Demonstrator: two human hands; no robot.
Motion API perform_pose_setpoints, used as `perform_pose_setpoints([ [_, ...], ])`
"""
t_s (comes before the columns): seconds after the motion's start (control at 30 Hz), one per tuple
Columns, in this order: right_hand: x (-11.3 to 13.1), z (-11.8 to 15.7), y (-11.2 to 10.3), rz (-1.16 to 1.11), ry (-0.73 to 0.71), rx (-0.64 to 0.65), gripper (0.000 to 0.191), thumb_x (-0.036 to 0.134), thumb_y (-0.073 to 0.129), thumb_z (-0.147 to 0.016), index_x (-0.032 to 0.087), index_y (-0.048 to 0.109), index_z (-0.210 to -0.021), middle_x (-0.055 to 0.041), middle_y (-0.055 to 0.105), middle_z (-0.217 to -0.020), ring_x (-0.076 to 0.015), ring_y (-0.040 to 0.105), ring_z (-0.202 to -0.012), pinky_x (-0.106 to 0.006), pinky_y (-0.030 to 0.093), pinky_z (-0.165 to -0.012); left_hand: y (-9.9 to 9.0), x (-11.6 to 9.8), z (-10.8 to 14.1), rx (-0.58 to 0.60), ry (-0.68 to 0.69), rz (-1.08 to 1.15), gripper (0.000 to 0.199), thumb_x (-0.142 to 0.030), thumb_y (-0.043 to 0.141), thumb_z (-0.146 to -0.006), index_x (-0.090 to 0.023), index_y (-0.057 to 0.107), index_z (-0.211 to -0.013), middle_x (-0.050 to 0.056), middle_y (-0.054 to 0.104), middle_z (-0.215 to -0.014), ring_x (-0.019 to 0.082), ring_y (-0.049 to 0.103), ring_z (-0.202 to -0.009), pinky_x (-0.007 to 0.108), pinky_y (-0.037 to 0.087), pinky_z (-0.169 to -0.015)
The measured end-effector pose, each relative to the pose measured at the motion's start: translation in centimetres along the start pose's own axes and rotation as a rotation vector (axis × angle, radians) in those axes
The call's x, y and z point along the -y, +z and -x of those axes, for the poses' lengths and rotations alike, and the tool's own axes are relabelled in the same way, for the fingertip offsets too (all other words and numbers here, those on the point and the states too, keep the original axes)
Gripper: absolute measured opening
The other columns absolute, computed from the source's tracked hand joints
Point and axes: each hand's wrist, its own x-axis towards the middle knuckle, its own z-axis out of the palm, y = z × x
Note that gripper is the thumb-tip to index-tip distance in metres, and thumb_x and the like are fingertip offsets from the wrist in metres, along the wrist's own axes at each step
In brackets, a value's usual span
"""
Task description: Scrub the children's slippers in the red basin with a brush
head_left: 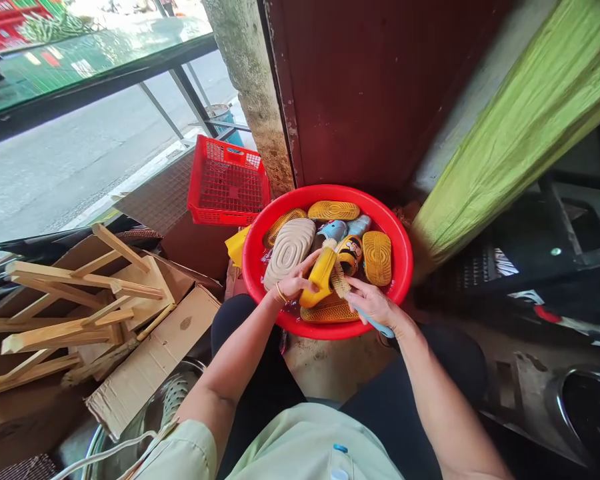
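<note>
My left hand grips a yellow slipper, which is tilted up over a red basin. In my right hand is a scrub brush with a blue handle; its pale bristles are against or very close to the slipper's right side. Around them in the basin lie a cream slipper sole up, several yellow slippers such as one at the right, and light blue shoes. A yellow and black slipper with a cartoon figure sits just behind the brush.
A red plastic crate stands behind the basin to the left. Upturned wooden stools and cardboard crowd the left side. A dark red door rises behind; a green cloth hangs at the right.
</note>
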Motion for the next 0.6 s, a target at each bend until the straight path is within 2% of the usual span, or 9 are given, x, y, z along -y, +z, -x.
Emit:
perform_pose_setpoints([
  [0.13, 0.5, 0.1, 0.1, 0.006, 0.000, 0.012, 0.072, 0.048, 0.057, -0.093, 0.018, 0.041, -0.157, 0.0081, 0.060, -0.064, -0.0090, 0.049, -0.037, -0.020, 0.039, -0.036, -0.1, -0.6, -0.4, -0.182, 0.009, 0.186, 0.103, -0.019, 0.065, -0.056, -0.024, 0.041, -0.156, 0.008, 0.065, -0.140, 0.034, 0.062, -0.127, 0.048, 0.049, -0.108],
  [0.23, 0.5, 0.3, -0.5, 0.040, 0.003, 0.005, 0.068, 0.047, 0.057, -0.094, 0.020, 0.045, -0.155, 0.0078, 0.060, -0.065, -0.0089, 0.050, -0.037, -0.019, 0.038, -0.036, -0.5, -1.1, -0.6, -0.263, -0.002, 0.263, 0.097, -0.021, 0.067, -0.058, -0.021, 0.046, -0.152, 0.009, 0.070, -0.133, 0.035, 0.066, -0.119, 0.049, 0.053, -0.103],
  [0.33, 0.1, 0.3, -0.9, 0.073, -0.032, -0.091, 0.067, 0.048, 0.056, -0.094, 0.021, 0.046, -0.155, 0.0075, 0.060, -0.065, -0.0090, 0.047, -0.036, -0.020, 0.039, -0.035, -0.6, -1.2, -0.8, -0.303, -0.058, 0.312, 0.083, -0.026, 0.072, -0.069, -0.020, 0.050, -0.149, 0.009, 0.073, -0.126, 0.033, 0.070, -0.113, 0.047, 0.057, -0.098],
  [0.4, -0.3, 0.2, -0.5, 0.114, -0.086, -0.139, 0.066, 0.048, 0.055, -0.095, 0.022, 0.047, -0.155, 0.0044, 0.066, -0.071, -0.0108, 0.052, -0.040, -0.023, 0.045, -0.039, -0.6, -1.1, -0.9, -0.323, -0.129, 0.345, 0.070, -0.035, 0.070, -0.080, -0.018, 0.054, -0.145, 0.011, 0.075, -0.122, 0.032, 0.072, -0.109, 0.045, 0.059, -0.094],
  [0.43, -0.6, 0.0, -0.2, 0.157, -0.126, -0.151, 0.064, 0.047, 0.054, -0.095, 0.022, 0.049, -0.154, 0.0012, 0.071, -0.078, -0.0128, 0.059, -0.047, -0.025, 0.051, -0.045, -0.5, -1.0, -1.0, -0.327, -0.169, 0.365, 0.065, -0.039, 0.068, -0.085, -0.016, 0.055, -0.143, 0.012, 0.075, -0.120, 0.031, 0.073, -0.107, 0.044, 0.060, -0.092],
  [0.5, -1.1, -0.5, 0.5, 0.300, -0.209, -0.188, 0.057, 0.043, 0.054, -0.096, 0.025, 0.054, -0.151, -0.0060, 0.077, -0.100, -0.0193, 0.073, -0.073, -0.030, 0.060, -0.066, -0.3, -0.7, -1.0, -0.322, -0.230, 0.412, 0.061, -0.045, 0.063, -0.090, -0.011, 0.058, -0.140, 0.015, 0.077, -0.115, 0.031, 0.074, -0.104, 0.043, 0.060, -0.091],
  [0.57, -1.4, -1.3, 1.0, 0.475, -0.256, -0.263, 0.053, 0.036, 0.054, -0.097, 0.027, 0.057, -0.149, -0.0092, 0.076, -0.119, -0.0253, 0.074, -0.100, -0.035, 0.060, -0.086, -0.1, -0.2, -1.0, -0.299, -0.255, 0.450, 0.060, -0.047, 0.061, -0.093, -0.008, 0.059, -0.139, 0.016, 0.078, -0.112, 0.031, 0.075, -0.102, 0.042, 0.061, -0.091],
  [0.6, -1.5, -1.7, 1.0, 0.551, -0.251, -0.316, 0.052, 0.033, 0.052, -0.098, 0.027, 0.057, -0.149, -0.0098, 0.075, -0.123, -0.0271, 0.073, -0.107, -0.036, 0.058, -0.092, 0.1, 0.0, -0.9, -0.284, -0.255, 0.467, 0.059, -0.047, 0.060, -0.094, -0.008, 0.060, -0.138, 0.016, 0.078, -0.110, 0.031, 0.076, -0.101, 0.041, 0.061, -0.091],
])
